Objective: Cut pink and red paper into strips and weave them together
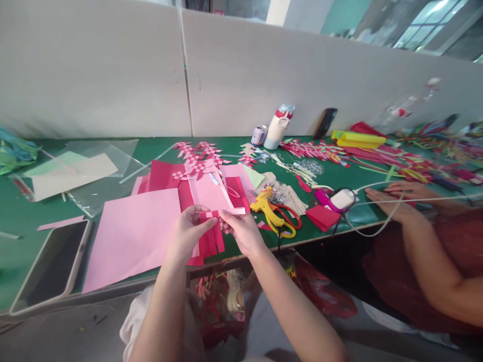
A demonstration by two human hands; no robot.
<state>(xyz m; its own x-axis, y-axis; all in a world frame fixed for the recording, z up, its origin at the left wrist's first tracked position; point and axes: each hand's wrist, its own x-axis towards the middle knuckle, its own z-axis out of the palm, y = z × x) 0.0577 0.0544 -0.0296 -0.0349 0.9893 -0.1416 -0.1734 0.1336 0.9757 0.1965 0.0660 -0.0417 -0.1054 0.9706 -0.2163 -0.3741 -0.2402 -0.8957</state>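
Observation:
My left hand (187, 226) and my right hand (243, 230) hold a small woven piece of red paper strips (211, 236) between them, above the front edge of the green table (22, 211). A light pink strip (231, 211) runs across the top of the red strips, pinched by my right fingers. The loose ends of the red strips hang down toward me. A large pink paper sheet (132, 236) lies just left of my left hand.
A phone (53, 264) lies at the front left. Yellow glue gun (268, 208) and red-handled scissors (289, 216) sit right of my hands. Finished woven pieces (199, 158), a bottle (277, 128) and coloured strips lie farther back. Another person's hands (396, 198) rest at the right.

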